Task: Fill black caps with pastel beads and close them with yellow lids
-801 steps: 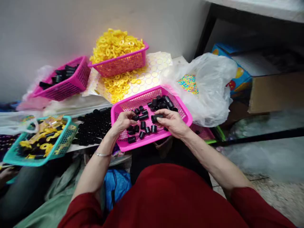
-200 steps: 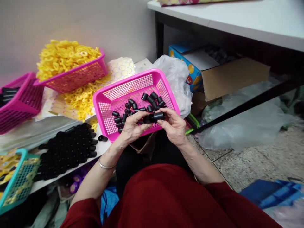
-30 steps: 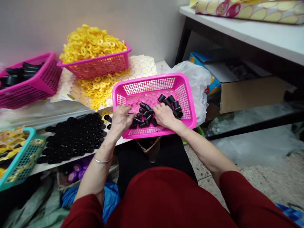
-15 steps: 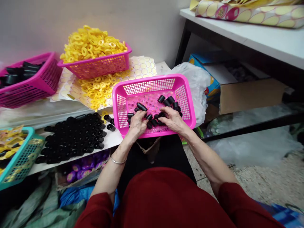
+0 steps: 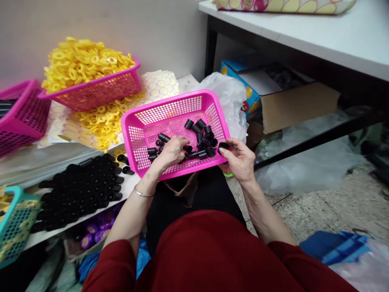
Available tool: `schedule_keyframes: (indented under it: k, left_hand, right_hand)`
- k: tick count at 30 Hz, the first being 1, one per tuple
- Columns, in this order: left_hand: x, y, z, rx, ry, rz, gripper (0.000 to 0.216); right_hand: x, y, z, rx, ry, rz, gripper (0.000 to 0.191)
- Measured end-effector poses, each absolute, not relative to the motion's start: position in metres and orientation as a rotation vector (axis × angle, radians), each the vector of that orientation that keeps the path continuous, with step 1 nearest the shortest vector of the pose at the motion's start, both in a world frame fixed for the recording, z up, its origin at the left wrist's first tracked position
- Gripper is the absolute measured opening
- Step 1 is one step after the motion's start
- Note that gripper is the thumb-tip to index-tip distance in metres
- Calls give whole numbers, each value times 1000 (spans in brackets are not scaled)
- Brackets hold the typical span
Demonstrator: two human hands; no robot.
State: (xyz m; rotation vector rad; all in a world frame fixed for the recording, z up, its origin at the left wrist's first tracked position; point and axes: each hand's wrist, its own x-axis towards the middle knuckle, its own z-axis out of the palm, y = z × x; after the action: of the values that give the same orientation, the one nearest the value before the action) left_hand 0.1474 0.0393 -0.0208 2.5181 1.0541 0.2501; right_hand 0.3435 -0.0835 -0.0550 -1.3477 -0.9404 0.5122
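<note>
The pink mesh basket [image 5: 174, 97] sits tilted over my lap, with several short black plastic caps [image 5: 200, 125] loose inside it. My right hand [image 5: 241, 160] is at the basket's right edge, its thumb and fingers pinching one black cap [image 5: 224, 146] over the rim. Inside the basket, my left hand [image 5: 174, 151] has its fingers curled round another black cap [image 5: 187, 149], open end outward. Other caps lie beneath and beside the left fingers, partly covered by them.
Left of the basket, many black caps [image 5: 88, 188] stand packed on a white board. Behind are a pink basket heaped with yellow rings [image 5: 85, 61] and loose rings [image 5: 106, 121]. A teal basket [image 5: 21, 223] is far left. To the right are a white table [image 5: 304, 36] and an open carton [image 5: 299, 105].
My right hand has moved from inside the basket to its right edge with a black cap. The left hand stays among the caps. The view has shifted to the right.
</note>
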Motion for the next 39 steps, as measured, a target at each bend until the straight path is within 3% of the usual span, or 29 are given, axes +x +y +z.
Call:
schedule_keyframes:
  k: [5, 11, 14, 19, 27, 39]
  left_hand:
    - [165, 44, -19, 2711, 1041, -185, 34]
    - [172, 50, -17, 2609, 1001, 274, 50]
    - [184, 49, -16, 2487, 938, 354, 33]
    - [194, 33, -16, 2456, 936, 107, 13]
    - [154, 49, -18, 2369, 1478, 157, 37]
    - [150, 52, -25, 2152, 1594, 521, 47]
  right_hand:
    - [348, -91, -55, -1385, -977, 525, 38]
    - [352, -91, -57, -1339, -1026, 488, 41]
    - [352, -90, -57, -1308, -986, 485, 45]
    - [356, -98, -58, -1294, -935, 520, 44]
    - [357, -104, -60, -1289, -865, 509, 40]
    - [356, -102, -63, -1228, -850, 548, 41]
